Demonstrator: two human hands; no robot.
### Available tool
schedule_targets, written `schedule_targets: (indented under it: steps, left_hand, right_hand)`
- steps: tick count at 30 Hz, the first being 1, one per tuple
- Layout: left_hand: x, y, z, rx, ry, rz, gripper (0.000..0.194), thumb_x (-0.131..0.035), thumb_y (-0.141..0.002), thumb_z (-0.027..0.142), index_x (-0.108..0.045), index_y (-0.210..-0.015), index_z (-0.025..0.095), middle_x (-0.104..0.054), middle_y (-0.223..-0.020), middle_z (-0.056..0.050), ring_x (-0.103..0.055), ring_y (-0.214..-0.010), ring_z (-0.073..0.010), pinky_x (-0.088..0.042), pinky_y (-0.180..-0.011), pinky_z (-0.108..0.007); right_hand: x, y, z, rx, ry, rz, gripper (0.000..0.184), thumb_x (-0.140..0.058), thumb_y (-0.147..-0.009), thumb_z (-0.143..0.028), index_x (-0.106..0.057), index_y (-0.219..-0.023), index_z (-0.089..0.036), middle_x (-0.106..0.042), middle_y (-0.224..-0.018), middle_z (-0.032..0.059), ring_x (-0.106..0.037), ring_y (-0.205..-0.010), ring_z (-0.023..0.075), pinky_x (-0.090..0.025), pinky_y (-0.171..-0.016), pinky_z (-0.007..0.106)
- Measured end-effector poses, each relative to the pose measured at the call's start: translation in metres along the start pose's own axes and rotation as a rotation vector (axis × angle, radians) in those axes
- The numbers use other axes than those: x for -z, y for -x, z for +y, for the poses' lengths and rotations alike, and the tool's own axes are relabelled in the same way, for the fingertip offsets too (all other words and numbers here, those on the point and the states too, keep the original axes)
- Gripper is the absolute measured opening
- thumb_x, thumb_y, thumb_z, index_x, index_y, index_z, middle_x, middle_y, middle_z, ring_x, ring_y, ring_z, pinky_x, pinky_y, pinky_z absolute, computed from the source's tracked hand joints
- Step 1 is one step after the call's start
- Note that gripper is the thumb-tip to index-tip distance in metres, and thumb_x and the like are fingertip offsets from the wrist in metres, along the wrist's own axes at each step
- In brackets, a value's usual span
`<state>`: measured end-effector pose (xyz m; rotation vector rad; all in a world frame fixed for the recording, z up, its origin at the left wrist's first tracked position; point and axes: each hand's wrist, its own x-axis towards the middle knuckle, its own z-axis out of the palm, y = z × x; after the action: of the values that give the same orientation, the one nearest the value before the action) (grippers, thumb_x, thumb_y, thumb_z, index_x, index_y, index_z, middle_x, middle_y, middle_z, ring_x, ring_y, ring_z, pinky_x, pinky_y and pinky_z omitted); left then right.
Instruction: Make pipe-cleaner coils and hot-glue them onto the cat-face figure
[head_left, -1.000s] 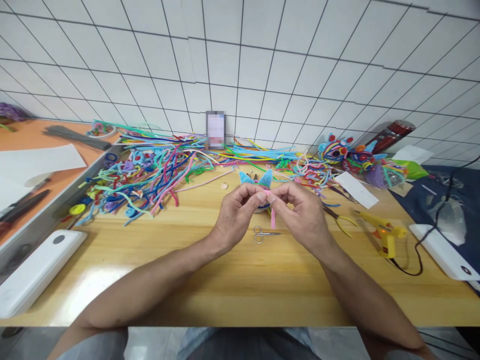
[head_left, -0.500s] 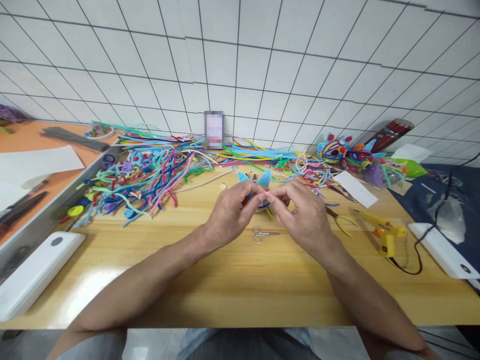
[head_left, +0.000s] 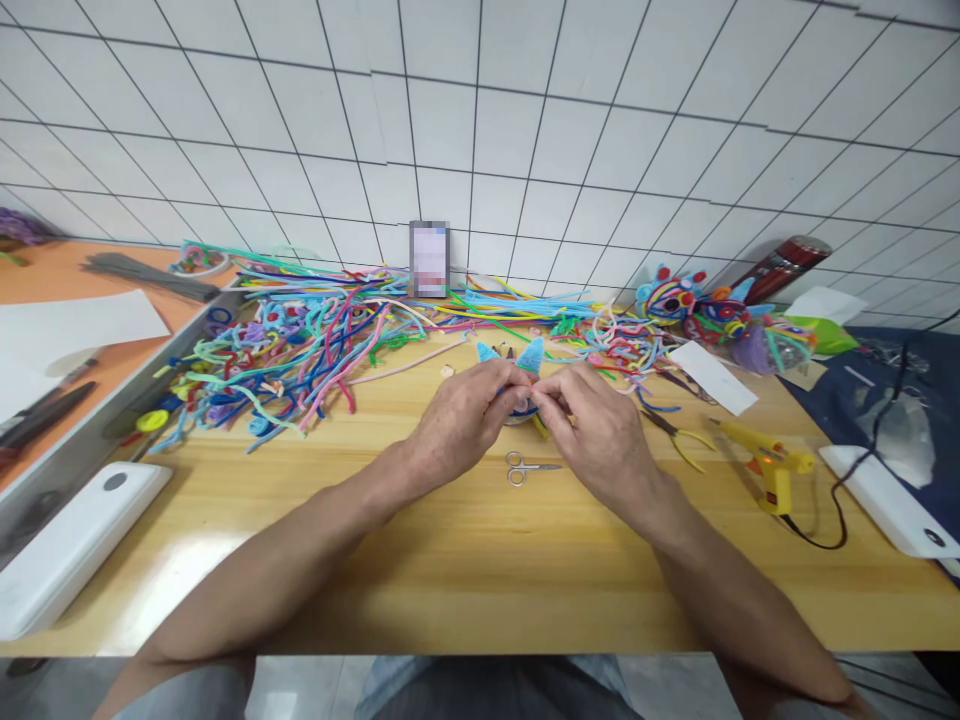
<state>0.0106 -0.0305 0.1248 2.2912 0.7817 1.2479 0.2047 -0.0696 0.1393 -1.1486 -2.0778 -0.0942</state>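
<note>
My left hand (head_left: 469,415) and my right hand (head_left: 596,435) meet fingertip to fingertip near the middle of the table. Both are closed in a pinch on a small pink piece of pipe cleaner (head_left: 531,390), mostly covered by the fingers. Just behind them is a pipe-cleaner figure with blue pointed ears (head_left: 531,355); its lower part is largely hidden by my hands. Small scissors (head_left: 531,467) with silver handles lie on the wood below my fingers, touched by neither hand.
A tangle of coloured pipe cleaners (head_left: 292,350) covers the back left. A phone (head_left: 430,260) leans on the tiled wall. To the right are pliers (head_left: 690,440), a yellow glue gun (head_left: 776,465) with a black cord, and finished colourful figures (head_left: 667,300). White devices (head_left: 82,550) flank both sides.
My fingertips have shifted slightly over the pink piece, and less of it shows now. The right fingers are drawn in a little more. Objects on the table stay put.
</note>
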Motion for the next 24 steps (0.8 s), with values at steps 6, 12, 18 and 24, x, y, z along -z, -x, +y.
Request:
schedule_targets:
  steps: [6, 12, 18, 24]
  left_hand:
    - [-0.011, 0.004, 0.002, 0.188, 0.273, 0.088, 0.016, -0.059, -0.105, 0.029, -0.065, -0.095, 0.018, -0.07, -0.084, -0.001, -0.063, -0.075, -0.0131, -0.049, -0.069, -0.025]
    - [-0.013, 0.001, 0.001, 0.26, 0.491, 0.037, 0.02, -0.061, -0.105, 0.034, -0.065, -0.095, 0.018, -0.067, -0.082, 0.0, -0.058, -0.068, -0.0118, -0.047, -0.064, -0.024]
    - [0.003, -0.002, 0.0, -0.001, 0.081, -0.05, 0.01, -0.062, -0.103, 0.021, -0.068, -0.096, 0.018, -0.071, -0.089, -0.003, -0.064, -0.082, -0.0141, -0.049, -0.077, -0.026]
    - [-0.006, 0.001, 0.004, 0.205, 0.375, 0.029, 0.019, -0.064, -0.103, 0.033, -0.066, -0.093, 0.017, -0.066, -0.079, 0.0, -0.058, -0.07, -0.0116, -0.045, -0.066, -0.024]
  right_hand:
    - [0.0, -0.002, -0.003, -0.122, -0.138, 0.038, 0.007, -0.066, -0.101, -0.021, -0.066, -0.094, -0.023, -0.069, -0.079, -0.0009, -0.064, -0.071, 0.0153, -0.048, -0.068, 0.03]
    - [0.002, -0.004, 0.0, -0.169, -0.176, 0.012, 0.014, -0.067, -0.099, -0.021, -0.064, -0.086, -0.022, -0.068, -0.075, -0.0011, -0.062, -0.067, 0.0143, -0.046, -0.063, 0.028]
    - [0.004, -0.001, 0.0, 0.032, 0.03, 0.006, 0.013, -0.06, -0.102, -0.016, -0.064, -0.091, -0.022, -0.069, -0.082, 0.0023, -0.065, -0.076, 0.0176, -0.048, -0.07, 0.03]
    - [0.002, -0.002, -0.001, -0.061, -0.084, 0.062, 0.007, -0.068, -0.1, -0.019, -0.066, -0.094, -0.023, -0.072, -0.081, -0.0003, -0.067, -0.075, 0.0158, -0.051, -0.075, 0.03]
